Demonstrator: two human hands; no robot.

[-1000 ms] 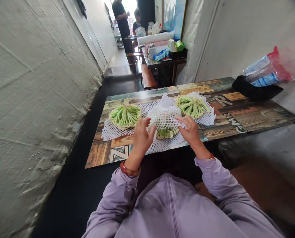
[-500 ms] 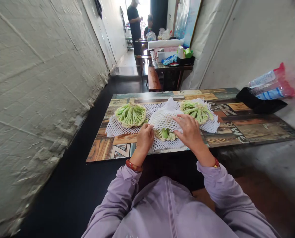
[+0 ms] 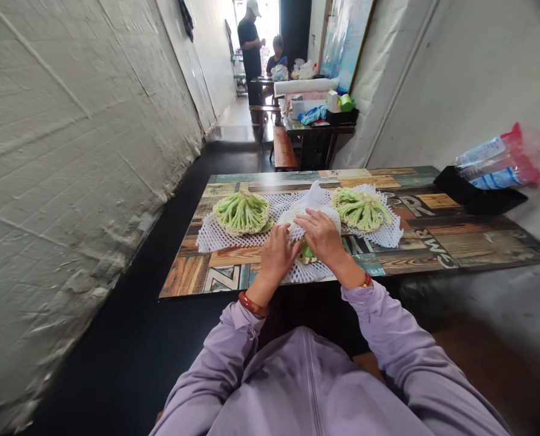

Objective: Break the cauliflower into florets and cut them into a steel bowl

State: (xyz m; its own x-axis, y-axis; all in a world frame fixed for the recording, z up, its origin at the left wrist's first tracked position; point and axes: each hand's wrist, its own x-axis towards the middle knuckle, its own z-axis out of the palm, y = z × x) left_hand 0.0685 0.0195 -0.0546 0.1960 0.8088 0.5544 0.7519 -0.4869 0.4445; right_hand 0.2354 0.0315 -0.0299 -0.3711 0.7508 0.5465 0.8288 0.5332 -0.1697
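A middle cauliflower piece (image 3: 307, 253) lies stem-up, mostly hidden beneath a white foam net (image 3: 315, 197) folded over it. My left hand (image 3: 276, 254) curls at the net's left edge, fingers and thumb closed on it. Flat across the top of the net rests my right hand (image 3: 322, 237), fingers stretched out and pointing left, close to the left fingertips. To the left, another cauliflower piece (image 3: 241, 213) sits on its own foam net (image 3: 209, 237). A third cauliflower piece (image 3: 361, 209) lies at the right on a further foam net (image 3: 393, 229).
The wood-patterned table (image 3: 474, 242) carries a black holder (image 3: 479, 192) with plastic packets (image 3: 497, 160) at its right end. Beyond stand a wooden bench (image 3: 283, 148) and a cluttered second table (image 3: 318, 126). Two people are farther back. A rough white wall (image 3: 70, 181) runs along the left.
My right hand has moved left and flattened onto the folded net. My left hand has shifted slightly right, so both hands are now close together over the middle cauliflower.
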